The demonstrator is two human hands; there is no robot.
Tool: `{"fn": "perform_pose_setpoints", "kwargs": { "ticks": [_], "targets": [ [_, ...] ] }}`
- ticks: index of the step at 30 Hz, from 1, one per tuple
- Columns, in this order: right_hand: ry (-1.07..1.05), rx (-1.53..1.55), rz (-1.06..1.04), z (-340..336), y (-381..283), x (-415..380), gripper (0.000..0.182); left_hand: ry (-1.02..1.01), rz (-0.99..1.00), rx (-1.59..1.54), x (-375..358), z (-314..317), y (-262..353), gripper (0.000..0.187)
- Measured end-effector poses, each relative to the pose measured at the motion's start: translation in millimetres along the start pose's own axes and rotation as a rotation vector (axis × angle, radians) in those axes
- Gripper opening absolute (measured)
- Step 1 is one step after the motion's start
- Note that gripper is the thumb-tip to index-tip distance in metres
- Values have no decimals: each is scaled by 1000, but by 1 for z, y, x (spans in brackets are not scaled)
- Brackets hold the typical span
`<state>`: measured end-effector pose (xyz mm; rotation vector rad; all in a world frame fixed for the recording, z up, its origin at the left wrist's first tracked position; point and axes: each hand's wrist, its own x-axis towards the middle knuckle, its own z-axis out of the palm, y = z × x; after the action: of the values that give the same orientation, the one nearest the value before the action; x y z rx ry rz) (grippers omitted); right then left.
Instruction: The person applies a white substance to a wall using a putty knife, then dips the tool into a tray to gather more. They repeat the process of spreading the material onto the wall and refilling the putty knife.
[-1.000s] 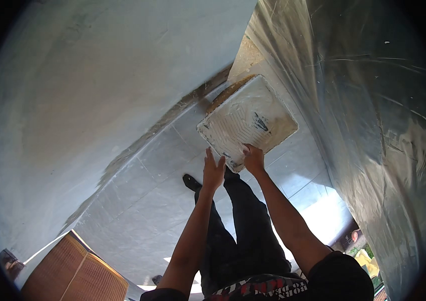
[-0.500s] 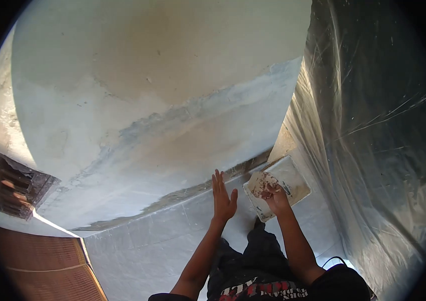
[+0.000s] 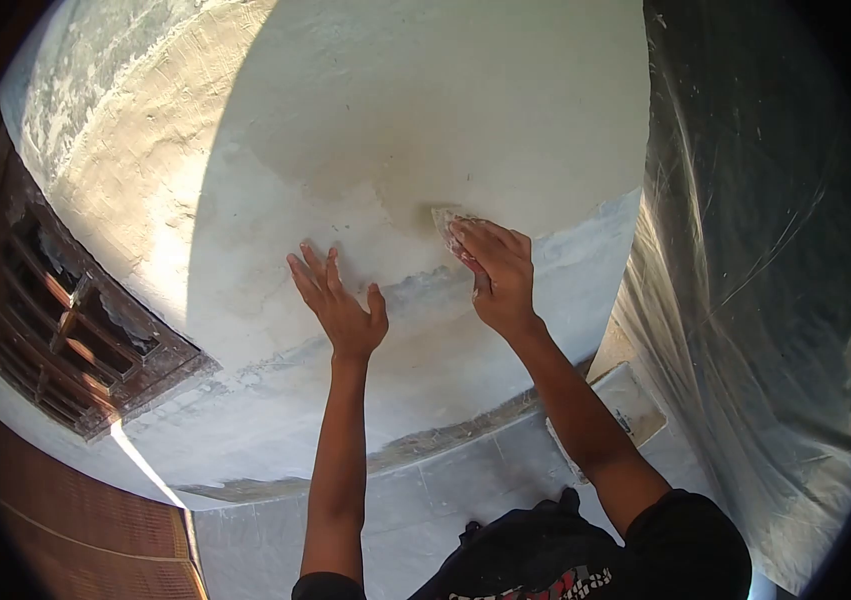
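My right hand grips a flat, plaster-smeared scraper with no handle showing, its edge right at the pale wall. The fingers cover much of the scraper. To the left, my left hand is open with fingers spread, overlapping the wall in this view. Damp brownish patches and a rough grey-blue band mark the plaster around both hands. Low on the right, a shallow rectangular tray rests on the floor, partly hidden behind my right forearm.
A wooden window frame with bars is set into the wall at left. Clear plastic sheeting hangs along the right. Grey covering lies on the floor below the wall, and a reddish-brown woven surface fills the lower left.
My right hand has risen from over the tray to the wall with the scraper. My left hand has also moved up and left, and the view has tilted upward.
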<state>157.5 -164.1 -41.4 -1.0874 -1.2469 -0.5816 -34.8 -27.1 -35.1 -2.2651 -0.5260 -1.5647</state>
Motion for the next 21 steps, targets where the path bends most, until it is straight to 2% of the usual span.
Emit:
{"fn": "perform_pose_setpoints", "kwargs": {
  "ticks": [2,4,6,13,15,18,21],
  "targets": [
    [-68,-259,-95,10,-4,3,50,28,41,31,12,2,-10,67],
    [-41,-312,-136,20,-2,-4,51,-45,28,197,14,9,-14,63],
    [2,-395,-212,34,11,-15,52,4,50,194,12,18,-19,62],
    [2,-466,-189,67,43,-57,51,26,73,249,4,26,-27,61],
    [-125,-514,-129,64,40,-82,48,15,71,254,2,23,-25,60],
    [-149,-413,-74,52,29,-102,47,35,82,262,4,26,-25,60],
    [-46,-382,-103,42,18,-83,49,49,88,267,7,28,-27,59]
  ]
}}
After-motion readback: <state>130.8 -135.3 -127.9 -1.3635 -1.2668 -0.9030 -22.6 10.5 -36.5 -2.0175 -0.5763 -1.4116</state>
